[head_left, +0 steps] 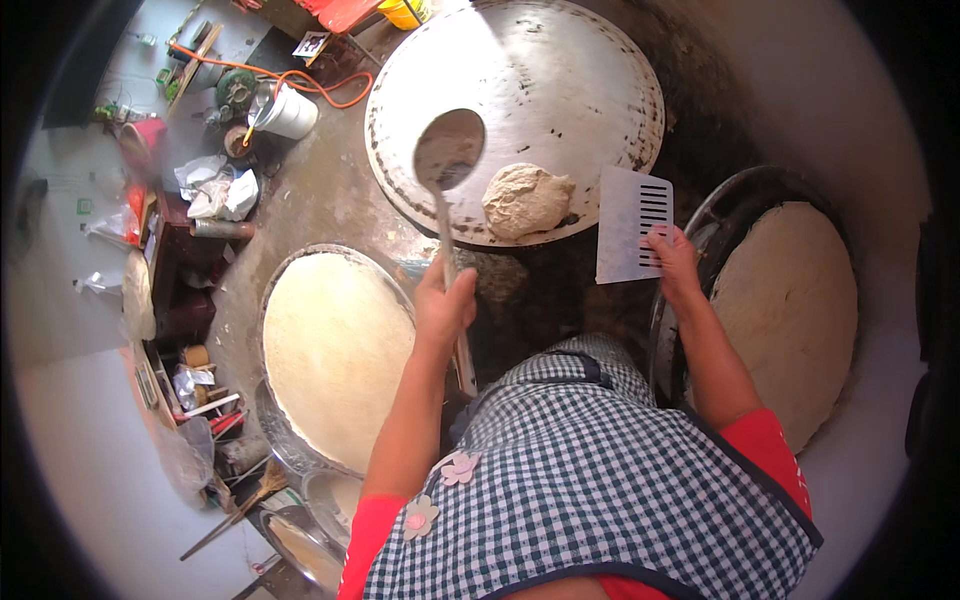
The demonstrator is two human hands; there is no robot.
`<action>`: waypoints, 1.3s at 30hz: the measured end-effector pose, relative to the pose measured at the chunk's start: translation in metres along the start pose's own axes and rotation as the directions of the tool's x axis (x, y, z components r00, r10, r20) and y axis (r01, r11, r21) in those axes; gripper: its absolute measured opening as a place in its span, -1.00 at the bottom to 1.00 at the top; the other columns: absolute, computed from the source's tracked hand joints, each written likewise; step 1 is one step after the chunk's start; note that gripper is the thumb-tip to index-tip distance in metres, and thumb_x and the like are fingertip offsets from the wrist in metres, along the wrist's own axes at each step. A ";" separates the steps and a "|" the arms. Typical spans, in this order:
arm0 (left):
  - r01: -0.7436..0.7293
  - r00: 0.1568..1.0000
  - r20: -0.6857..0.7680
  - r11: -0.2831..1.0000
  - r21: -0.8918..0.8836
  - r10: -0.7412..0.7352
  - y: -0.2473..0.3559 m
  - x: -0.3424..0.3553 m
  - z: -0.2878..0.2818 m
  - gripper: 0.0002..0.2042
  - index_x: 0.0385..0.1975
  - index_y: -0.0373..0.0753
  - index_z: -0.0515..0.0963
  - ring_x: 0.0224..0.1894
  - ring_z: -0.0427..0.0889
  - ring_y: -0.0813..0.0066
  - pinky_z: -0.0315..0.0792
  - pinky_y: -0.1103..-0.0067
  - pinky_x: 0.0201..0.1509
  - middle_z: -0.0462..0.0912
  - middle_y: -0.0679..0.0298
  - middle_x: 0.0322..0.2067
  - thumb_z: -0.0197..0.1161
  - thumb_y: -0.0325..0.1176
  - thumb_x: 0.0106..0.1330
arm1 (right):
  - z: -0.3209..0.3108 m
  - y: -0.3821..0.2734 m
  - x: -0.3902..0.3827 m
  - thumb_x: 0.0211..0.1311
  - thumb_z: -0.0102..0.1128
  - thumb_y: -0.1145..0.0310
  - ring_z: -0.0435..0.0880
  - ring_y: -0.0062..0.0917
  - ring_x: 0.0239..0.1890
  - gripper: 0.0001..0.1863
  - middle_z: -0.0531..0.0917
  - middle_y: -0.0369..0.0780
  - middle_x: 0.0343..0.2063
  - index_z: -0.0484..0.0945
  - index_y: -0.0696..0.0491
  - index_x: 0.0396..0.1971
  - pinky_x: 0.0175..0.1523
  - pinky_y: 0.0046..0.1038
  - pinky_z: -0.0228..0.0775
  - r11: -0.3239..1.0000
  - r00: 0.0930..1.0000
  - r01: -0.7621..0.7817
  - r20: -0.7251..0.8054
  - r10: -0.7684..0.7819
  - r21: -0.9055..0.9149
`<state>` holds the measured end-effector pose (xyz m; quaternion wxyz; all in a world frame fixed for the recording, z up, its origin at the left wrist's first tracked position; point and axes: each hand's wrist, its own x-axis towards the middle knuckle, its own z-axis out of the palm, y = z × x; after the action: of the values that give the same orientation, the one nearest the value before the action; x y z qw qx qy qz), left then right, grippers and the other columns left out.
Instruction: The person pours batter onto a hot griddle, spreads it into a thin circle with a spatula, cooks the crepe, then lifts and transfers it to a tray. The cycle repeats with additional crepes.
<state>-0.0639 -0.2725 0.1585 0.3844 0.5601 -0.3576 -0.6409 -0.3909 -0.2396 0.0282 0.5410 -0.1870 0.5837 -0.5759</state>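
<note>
My left hand (443, 303) is closed round the handle of a ladle (447, 215), whose round bowl is raised over the griddle's near left part. In my right hand (676, 264) is a pale flat scraper (618, 230) with a row of slots, gripped at its right side by the slots. The large round griddle (560, 90) lies ahead of me, with dark specks scattered on it. A lump of beige dough (527, 202) rests at its near edge, between the ladle and the scraper and apart from both.
Wide round tubs of pale dough or batter (335, 350) (790, 300) stand to my left and right. Smaller basins sit at the lower left. Farther left are a white bucket (287, 112), an orange hose (330, 92), plastic bags (220, 190) and a cluttered shelf (190, 290).
</note>
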 end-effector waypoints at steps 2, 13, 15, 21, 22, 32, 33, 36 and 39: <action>0.143 0.989 0.077 0.963 -0.230 -0.128 -0.006 0.009 0.001 -0.75 -0.25 -0.15 0.32 -0.81 0.16 0.73 0.06 0.79 -0.75 0.24 0.47 -0.71 0.21 -0.25 0.18 | 0.009 -0.005 -0.003 0.08 0.15 0.42 0.48 -0.73 -0.50 -0.84 0.58 -0.35 -0.47 0.45 0.04 -0.32 -0.40 -0.64 0.34 0.999 0.999 0.012 0.052 -0.010 -0.045; -0.223 0.971 -0.231 0.548 -0.806 0.056 -0.063 -0.146 -0.199 -0.78 -0.17 -0.10 0.31 -0.82 0.17 0.79 0.05 0.77 -0.75 0.23 0.49 -0.69 -0.04 -0.14 0.33 | 0.209 0.024 0.041 -0.04 0.15 0.38 0.56 -0.50 -0.46 -0.82 0.61 -0.22 -0.50 0.56 0.11 -0.40 -0.36 -0.51 0.37 0.785 0.912 0.375 0.348 -0.217 -0.493; -0.377 0.852 -0.517 0.587 -0.717 -0.085 -0.100 -0.209 -0.241 -0.80 -0.23 -0.10 0.35 -0.82 0.14 0.75 0.03 0.74 -0.75 0.21 0.47 -0.69 -0.04 -0.14 0.33 | 0.240 0.045 0.047 -0.05 0.11 0.34 0.58 -0.38 -0.39 -0.81 0.62 -0.16 -0.47 0.57 0.07 -0.42 -0.28 -0.42 0.39 0.648 0.908 0.403 0.369 -0.197 -0.646; 0.042 0.137 -0.923 0.933 -0.358 -0.360 -0.251 -0.399 -0.324 -0.74 -0.49 -0.11 0.35 -0.80 0.12 0.70 0.01 0.69 -0.78 0.10 0.47 -0.81 0.15 -0.07 0.20 | 0.230 0.046 0.056 -0.07 0.07 0.27 0.57 -0.24 -0.30 -0.81 0.61 -0.13 -0.43 0.60 -0.01 -0.46 -0.18 -0.32 0.39 0.305 0.878 0.458 0.372 -0.300 -0.835; 0.161 0.104 -0.925 0.923 -0.348 -0.367 -0.277 -0.422 -0.338 -0.76 -0.51 -0.12 0.35 -0.81 0.14 0.69 0.03 0.68 -0.78 0.13 0.47 -0.81 0.14 -0.11 0.21 | 0.217 0.041 0.062 -0.08 0.09 0.27 0.58 -0.25 -0.30 -0.81 0.62 -0.14 -0.44 0.60 -0.01 -0.47 -0.17 -0.33 0.40 0.310 0.888 0.435 0.345 -0.305 -0.845; 0.477 0.037 -0.722 0.647 -0.595 -0.691 -0.427 -0.444 -0.363 -0.80 -0.26 -0.19 0.32 -0.82 0.22 0.57 0.10 0.59 -0.82 0.30 0.37 -0.76 0.14 -0.31 0.20 | 0.132 -0.021 0.123 -0.17 0.15 0.40 0.59 -0.46 -0.56 -0.80 0.63 -0.21 -0.61 0.61 0.10 -0.45 -0.42 -0.48 0.42 0.394 0.925 0.309 0.176 -0.337 -0.866; 0.460 0.090 -0.691 0.646 -0.609 -0.717 -0.425 -0.445 -0.364 -0.79 -0.25 -0.19 0.31 -0.82 0.23 0.56 0.10 0.59 -0.82 0.31 0.36 -0.76 0.13 -0.31 0.20 | 0.139 -0.018 0.117 -0.16 0.15 0.41 0.57 -0.49 -0.58 -0.81 0.61 -0.22 -0.62 0.61 0.11 -0.46 -0.43 -0.50 0.41 0.509 0.931 0.333 0.193 -0.309 -0.794; 0.435 0.146 -0.659 0.646 -0.627 -0.738 -0.415 -0.458 -0.371 -0.83 -0.27 -0.18 0.30 -0.82 0.27 0.52 0.12 0.59 -0.83 0.35 0.34 -0.74 0.10 -0.34 0.20 | 0.169 0.021 0.083 -0.12 0.15 0.44 0.48 -0.59 -0.64 -0.85 0.57 -0.27 -0.64 0.58 0.15 -0.48 -0.48 -0.52 0.36 0.711 0.902 0.394 0.393 -0.178 -0.583; 0.470 0.245 -0.710 0.721 -0.509 -0.661 -0.402 -0.474 -0.377 -0.86 -0.30 -0.20 0.30 -0.81 0.33 0.47 0.14 0.60 -0.85 0.37 0.32 -0.73 0.06 -0.37 0.20 | 0.177 0.043 0.068 -0.06 0.13 0.46 0.51 -0.59 -0.63 -0.87 0.58 -0.23 -0.62 0.56 0.15 -0.46 -0.52 -0.51 0.39 0.799 0.948 0.254 0.305 -0.093 -0.545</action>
<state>0.3103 0.3211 -0.0327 0.3011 0.8495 0.1745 -0.3965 -0.2471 -0.3687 0.0060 0.4756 -0.4700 0.6337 -0.3890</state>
